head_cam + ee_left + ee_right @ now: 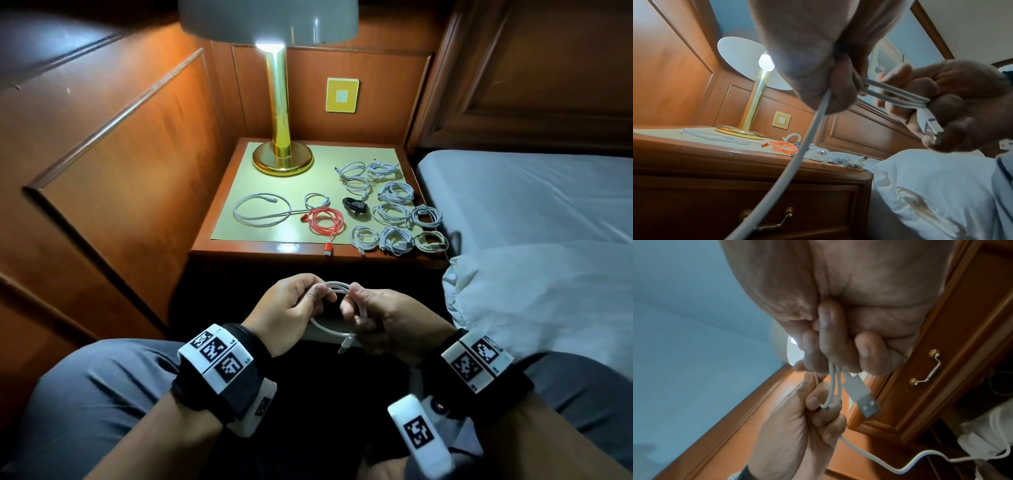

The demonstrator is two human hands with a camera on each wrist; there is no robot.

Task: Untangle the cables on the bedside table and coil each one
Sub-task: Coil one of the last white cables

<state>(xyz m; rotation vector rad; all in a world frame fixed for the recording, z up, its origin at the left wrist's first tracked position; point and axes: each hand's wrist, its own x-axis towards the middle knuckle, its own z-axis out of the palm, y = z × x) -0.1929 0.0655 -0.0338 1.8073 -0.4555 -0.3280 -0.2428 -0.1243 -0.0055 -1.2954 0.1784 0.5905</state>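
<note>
Both hands hold one white cable (337,286) in front of the bedside table (239,248), above my lap. My left hand (308,301) pinches the left side of its loops, and a free length (807,146) runs down from that hand. My right hand (359,298) grips the right side of the loops with the USB plug (861,394) sticking out under its fingers. On the table lie a loose white cable (262,210), a red cable (322,222), a black coil (355,205) and several coiled white cables (394,212).
A brass lamp (282,154) stands at the table's back left. The bed (531,195) and a white pillow (531,291) are on the right. Wood panelling closes the left side. The table has a drawer with a brass handle (766,217).
</note>
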